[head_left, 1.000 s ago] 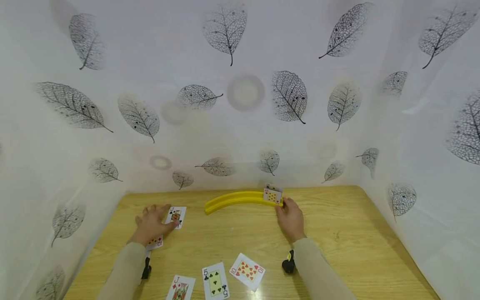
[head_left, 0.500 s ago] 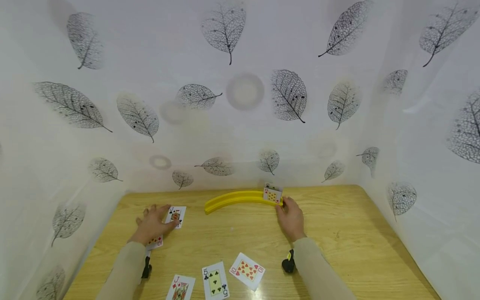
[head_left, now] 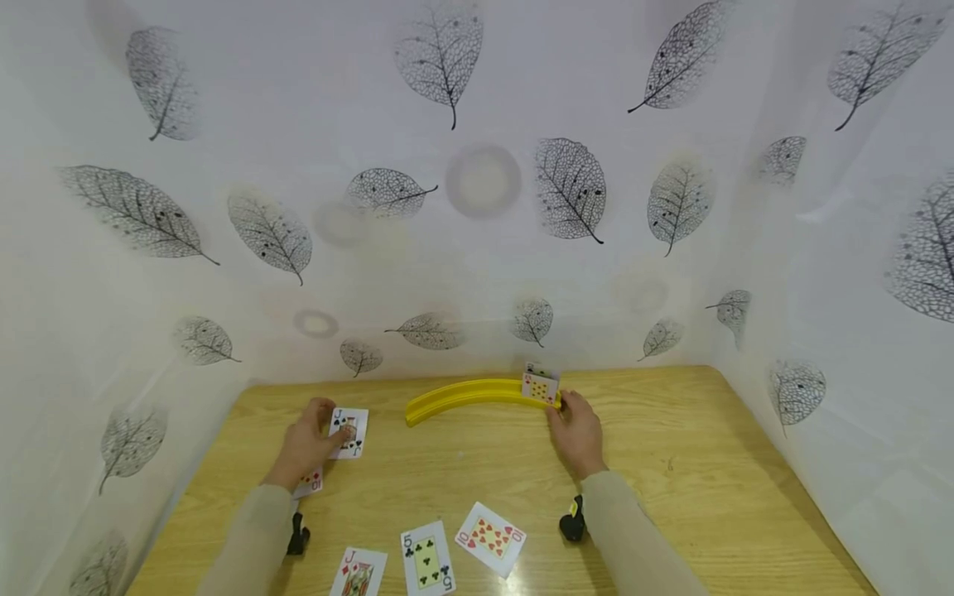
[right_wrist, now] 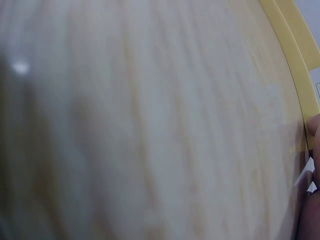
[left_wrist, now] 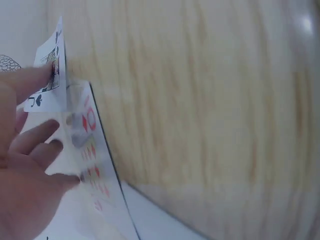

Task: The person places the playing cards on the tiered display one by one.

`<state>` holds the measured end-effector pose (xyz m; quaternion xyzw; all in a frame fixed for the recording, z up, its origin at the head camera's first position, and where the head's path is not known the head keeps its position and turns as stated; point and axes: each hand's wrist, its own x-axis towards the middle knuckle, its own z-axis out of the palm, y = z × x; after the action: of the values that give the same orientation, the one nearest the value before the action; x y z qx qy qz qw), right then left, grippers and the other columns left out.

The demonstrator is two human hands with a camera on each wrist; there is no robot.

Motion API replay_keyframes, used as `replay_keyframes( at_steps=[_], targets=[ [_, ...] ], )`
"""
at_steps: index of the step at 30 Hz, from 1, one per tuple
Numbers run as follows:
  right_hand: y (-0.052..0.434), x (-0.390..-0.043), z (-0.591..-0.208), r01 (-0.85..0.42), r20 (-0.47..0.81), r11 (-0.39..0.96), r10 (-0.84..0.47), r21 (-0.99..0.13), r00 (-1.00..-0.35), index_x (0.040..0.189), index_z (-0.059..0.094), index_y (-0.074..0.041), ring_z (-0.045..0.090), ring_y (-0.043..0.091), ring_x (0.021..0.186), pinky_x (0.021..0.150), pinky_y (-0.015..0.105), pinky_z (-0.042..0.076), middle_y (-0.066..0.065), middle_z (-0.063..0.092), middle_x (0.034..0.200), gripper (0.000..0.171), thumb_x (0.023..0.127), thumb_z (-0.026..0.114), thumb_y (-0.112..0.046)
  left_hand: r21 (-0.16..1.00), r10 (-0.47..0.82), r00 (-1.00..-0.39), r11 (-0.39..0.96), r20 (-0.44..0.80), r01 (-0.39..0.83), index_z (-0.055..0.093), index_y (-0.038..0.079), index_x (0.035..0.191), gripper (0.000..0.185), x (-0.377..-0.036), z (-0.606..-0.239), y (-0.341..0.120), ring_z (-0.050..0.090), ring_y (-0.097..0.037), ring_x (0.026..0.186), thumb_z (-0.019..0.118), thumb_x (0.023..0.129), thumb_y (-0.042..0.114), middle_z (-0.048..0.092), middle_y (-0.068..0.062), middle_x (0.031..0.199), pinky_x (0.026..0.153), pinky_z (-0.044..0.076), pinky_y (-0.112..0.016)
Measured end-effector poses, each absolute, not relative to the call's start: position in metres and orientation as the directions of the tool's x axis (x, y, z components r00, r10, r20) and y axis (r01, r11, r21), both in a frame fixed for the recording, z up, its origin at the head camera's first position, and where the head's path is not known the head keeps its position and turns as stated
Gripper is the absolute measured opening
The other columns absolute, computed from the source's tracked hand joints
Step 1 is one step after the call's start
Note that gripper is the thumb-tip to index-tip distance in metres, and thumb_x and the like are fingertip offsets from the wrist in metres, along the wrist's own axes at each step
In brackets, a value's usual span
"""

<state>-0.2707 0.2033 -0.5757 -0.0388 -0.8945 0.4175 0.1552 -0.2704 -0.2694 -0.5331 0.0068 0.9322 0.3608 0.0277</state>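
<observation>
We observe the left hand [head_left: 309, 443] pinching a jack of clubs playing card [head_left: 348, 431], lifted at the far left of the light wooden bench [head_left: 693, 472], above a red-pipped card [head_left: 309, 482]. The right hand [head_left: 577, 432] grips the right end of the curved yellow plastic card rack [head_left: 462, 395], beside two upright cards [head_left: 540, 385] standing in it.

Left wrist view: whole frame motion-blurred; red-pip card [left_wrist: 92, 150] at lower left unreadable, left hand [left_wrist: 22, 175] cut by left edge. Right wrist view: blurred, right hand [right_wrist: 312, 150] only a sliver at right edge. Head view: left hand [head_left: 305, 447] covers most of a red card [head_left: 309, 482]; second card [head_left: 542, 370] in the yellow holder [head_left: 455, 396] mostly hidden; jack [head_left: 359, 573] cut by bottom edge.
</observation>
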Motion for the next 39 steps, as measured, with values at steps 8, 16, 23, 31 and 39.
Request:
replay_keyframes(
  at_steps=[8, 16, 23, 31, 39],
  targets=[
    [0.203, -0.271, -0.576, -0.06, 0.245, 0.645, 0.201, -0.762, -0.948, 0.14, 0.062, 0.005, 0.05, 0.049, 0.144, 0.121, 0.063, 0.039, 0.03, 0.059, 0.147, 0.048, 0.102, 0.069, -0.023, 0.724, -0.04, -0.988, 0.685, 0.148, 0.081, 0.059, 0.002, 0.128, 0.03, -0.272, -0.528, -0.263, 0.071, -0.044, 0.119, 0.069, 0.101, 0.008, 0.074, -0.026, 0.124, 0.102, 0.056, -0.057],
    [0.203, -0.272, -0.576, -0.063, 0.254, 0.66, 0.198, -0.749, -0.947, 0.139, 0.062, 0.006, 0.051, 0.048, 0.143, 0.121, 0.061, 0.04, 0.03, 0.06, 0.145, 0.047, 0.102, 0.07, -0.023, 0.799, -0.065, -0.992, 0.599, 0.11, 0.049, 0.063, -0.001, 0.128, 0.031, -0.271, -0.519, -0.259, 0.072, -0.043, 0.116, 0.071, 0.102, 0.012, 0.072, -0.03, 0.127, 0.079, 0.063, -0.026],
    [0.203, -0.271, -0.575, -0.074, 0.267, 0.664, 0.194, -0.744, -0.944, 0.139, 0.062, 0.007, 0.051, 0.05, 0.142, 0.119, 0.063, 0.041, 0.031, 0.06, 0.145, 0.047, 0.102, 0.07, -0.02, 0.837, -0.042, -0.994, 0.544, 0.102, 0.063, 0.063, -0.006, 0.13, 0.034, -0.27, -0.514, -0.257, 0.077, -0.039, 0.099, 0.069, 0.103, 0.014, 0.072, -0.032, 0.122, 0.073, 0.066, -0.027],
    [0.205, -0.272, -0.575, -0.061, 0.245, 0.664, 0.188, -0.745, -0.951, 0.141, 0.06, 0.007, 0.049, 0.049, 0.145, 0.121, 0.062, 0.039, 0.03, 0.058, 0.147, 0.049, 0.103, 0.068, -0.024, 0.849, -0.044, -0.989, 0.518, 0.144, 0.101, 0.064, -0.008, 0.131, 0.036, -0.269, -0.509, -0.25, 0.078, -0.04, 0.099, 0.069, 0.103, 0.015, 0.069, -0.035, 0.126, 0.073, 0.066, -0.028],
    [0.204, -0.273, -0.577, -0.045, 0.24, 0.665, 0.204, -0.745, -0.949, 0.141, 0.061, 0.005, 0.05, 0.047, 0.144, 0.121, 0.062, 0.04, 0.029, 0.06, 0.147, 0.048, 0.103, 0.068, -0.024, 0.838, -0.057, -0.963, 0.509, 0.262, 0.198, 0.071, -0.007, 0.121, 0.027, -0.274, -0.503, -0.236, 0.08, -0.026, 0.088, 0.073, 0.1, 0.009, 0.075, -0.03, 0.114, 0.067, 0.065, -0.025]
  ],
)
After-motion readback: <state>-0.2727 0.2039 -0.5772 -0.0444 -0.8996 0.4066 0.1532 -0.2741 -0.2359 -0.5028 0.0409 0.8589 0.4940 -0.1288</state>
